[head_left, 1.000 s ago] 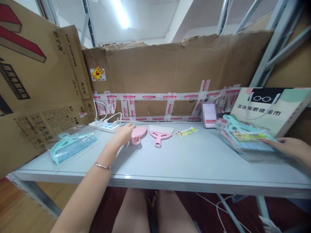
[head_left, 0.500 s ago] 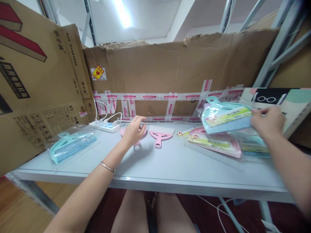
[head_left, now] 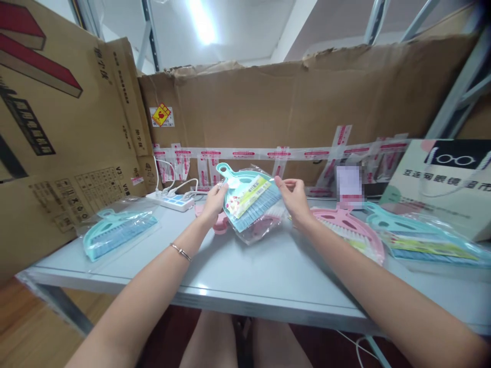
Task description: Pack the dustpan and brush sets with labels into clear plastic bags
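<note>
The left hand (head_left: pixel 215 203) and right hand (head_left: pixel 296 202) pinched opposite edges of the bagged blue dustpan set (head_left: pixel 251 198) above the table (head_left: pixel 230 271), apparently a positioning step whose next move called for steady support.

Printed cardboard carton (head_left: pixel 82 125): is standing at left. Tape-striped cardboard panel (head_left: pixel 249 110): is spanning the rear. White power strip (head_left: pixel 172 201): is lying before the panel's left part. Eyewear-shop carrier bag (head_left: pixel 441 204): is standing at right. Ceiling tube light (head_left: pixel 202 23): is glowing.

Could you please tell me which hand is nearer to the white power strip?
Left. The left hand is just right of the power strip; the right hand is farther right, past the held dustpan.
</note>
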Tool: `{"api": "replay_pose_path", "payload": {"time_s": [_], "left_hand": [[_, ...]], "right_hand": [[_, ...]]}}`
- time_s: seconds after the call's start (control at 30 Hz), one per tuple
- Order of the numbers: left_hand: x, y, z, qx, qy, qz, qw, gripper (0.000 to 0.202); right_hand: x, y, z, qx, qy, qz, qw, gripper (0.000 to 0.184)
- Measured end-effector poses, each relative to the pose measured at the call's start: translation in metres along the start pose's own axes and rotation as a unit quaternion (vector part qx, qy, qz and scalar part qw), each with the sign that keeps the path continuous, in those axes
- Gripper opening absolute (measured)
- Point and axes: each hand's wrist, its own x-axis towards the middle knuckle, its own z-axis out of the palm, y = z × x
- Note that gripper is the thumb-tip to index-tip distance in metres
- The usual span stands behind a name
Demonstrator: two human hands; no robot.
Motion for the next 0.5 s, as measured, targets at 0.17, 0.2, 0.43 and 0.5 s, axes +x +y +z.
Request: {"api": "replay_pose_path", "payload": {"time_s": [0.17, 0.2, 0.43, 0.5], "left_hand": [[-0.001, 0.0, -0.002, -0.043, 0.093, 0.071, 0.992, 0.033], [-0.002, 0.0, 0.0, -0.043, 0.101, 0.087, 0.99, 0.034], [-0.012, -0.005, 0.01, -0.066, 0.131, 0.117, 0.982, 0.045], [-0.012, -0.006, 0.011, -0.055, 0.133, 0.125, 0.982, 0.046]], "right_hand": [[-0.034, 0.0, -0.001, 0.102, -0.077, 0.018, 0.992, 0.034], [-0.039, 0.0, 0.0, 0.127, -0.117, 0.061, 0.983, 0.034], [-0.054, 0.001, 0.015, 0.273, -0.181, 0.265, 0.907, 0.041], [-0.057, 0.001, 0.017, 0.298, -0.181, 0.29, 0.891, 0.041]]}}
